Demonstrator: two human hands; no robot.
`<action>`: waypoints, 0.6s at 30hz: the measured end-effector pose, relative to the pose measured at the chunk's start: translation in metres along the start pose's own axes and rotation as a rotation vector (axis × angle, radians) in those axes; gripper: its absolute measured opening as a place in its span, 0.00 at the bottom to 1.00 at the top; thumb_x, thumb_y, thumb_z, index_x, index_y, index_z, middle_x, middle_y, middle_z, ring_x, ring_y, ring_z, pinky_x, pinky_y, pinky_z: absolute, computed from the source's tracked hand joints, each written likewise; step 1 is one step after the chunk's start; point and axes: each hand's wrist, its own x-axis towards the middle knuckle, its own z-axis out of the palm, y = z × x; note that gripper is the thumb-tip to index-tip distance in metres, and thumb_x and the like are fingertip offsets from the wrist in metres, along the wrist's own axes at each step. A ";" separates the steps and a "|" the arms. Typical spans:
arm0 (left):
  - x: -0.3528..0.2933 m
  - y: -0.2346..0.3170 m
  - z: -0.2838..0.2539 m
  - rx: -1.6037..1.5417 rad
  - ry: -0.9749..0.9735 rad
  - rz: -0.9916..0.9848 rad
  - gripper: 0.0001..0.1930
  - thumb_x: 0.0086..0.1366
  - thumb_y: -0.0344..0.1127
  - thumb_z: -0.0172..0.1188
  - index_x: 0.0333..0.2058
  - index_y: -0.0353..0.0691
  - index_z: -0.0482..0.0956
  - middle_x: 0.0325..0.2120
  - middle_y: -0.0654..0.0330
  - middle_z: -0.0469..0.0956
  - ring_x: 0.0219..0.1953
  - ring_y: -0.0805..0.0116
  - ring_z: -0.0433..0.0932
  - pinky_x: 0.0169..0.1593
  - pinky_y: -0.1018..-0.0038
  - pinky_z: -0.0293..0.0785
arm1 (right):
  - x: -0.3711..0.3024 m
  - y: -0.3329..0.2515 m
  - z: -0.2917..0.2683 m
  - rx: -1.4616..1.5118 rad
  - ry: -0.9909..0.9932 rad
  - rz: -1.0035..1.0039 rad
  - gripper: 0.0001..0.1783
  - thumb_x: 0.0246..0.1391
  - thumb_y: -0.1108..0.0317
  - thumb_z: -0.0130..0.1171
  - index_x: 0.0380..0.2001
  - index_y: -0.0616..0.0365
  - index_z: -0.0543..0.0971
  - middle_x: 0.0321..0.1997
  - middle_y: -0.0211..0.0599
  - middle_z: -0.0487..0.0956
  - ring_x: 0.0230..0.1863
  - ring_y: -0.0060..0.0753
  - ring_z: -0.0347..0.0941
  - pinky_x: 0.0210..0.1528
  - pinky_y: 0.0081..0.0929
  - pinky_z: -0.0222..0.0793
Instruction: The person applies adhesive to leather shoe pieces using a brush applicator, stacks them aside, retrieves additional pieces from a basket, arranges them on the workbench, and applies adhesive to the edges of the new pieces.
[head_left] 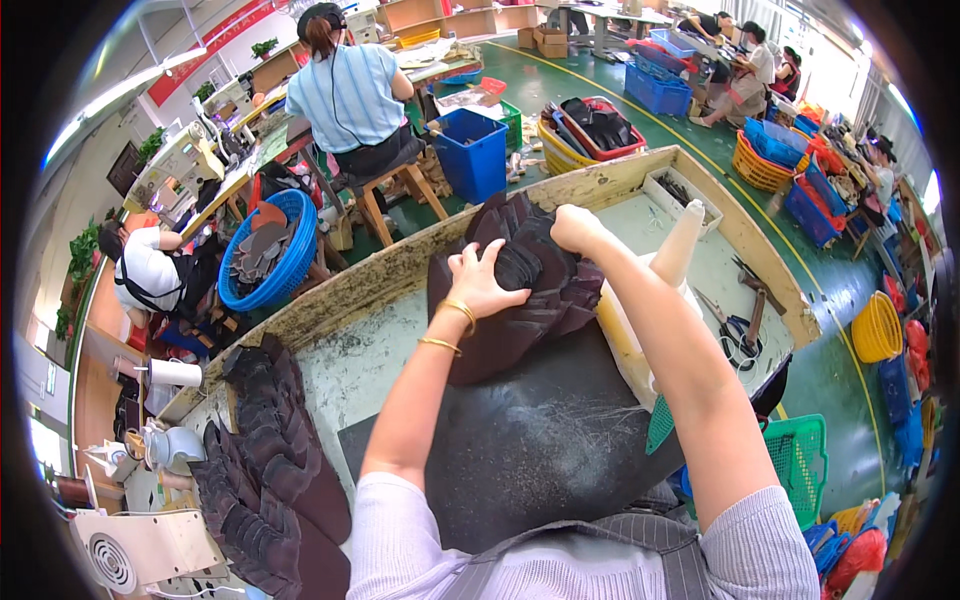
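Observation:
A heap of dark brown and black cut pieces, leather-like (545,325), lies at the far side of the bench. My left hand (480,285) rests against the near left of its black upper layers, thumb and fingers spread wide. On the heap's right edge, my right hand (578,230) is closed in a fist; whatever its fingers hold is hidden. Below the heap lies a worn black mat (530,440), with pale scuffs on its surface. Another overlapping row of dark pieces (275,450) is fanned out to the left.
A wooden rim (350,275) bounds the bench. To the right are a pale cone (680,243), scissors (740,345), a hammer (765,295) and a small tray (682,195). A beige machine (140,550) stands lower left. A blue basket (270,250) and a seated person (350,95) are beyond.

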 end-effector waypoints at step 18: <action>-0.008 -0.002 0.005 -0.130 0.124 0.240 0.42 0.34 0.53 0.73 0.51 0.49 0.68 0.48 0.52 0.62 0.52 0.50 0.59 0.59 0.58 0.55 | -0.035 0.008 0.010 0.497 -0.269 -0.077 0.12 0.49 0.70 0.59 0.39 0.60 0.76 0.32 0.36 0.77 0.32 0.30 0.75 0.31 0.28 0.72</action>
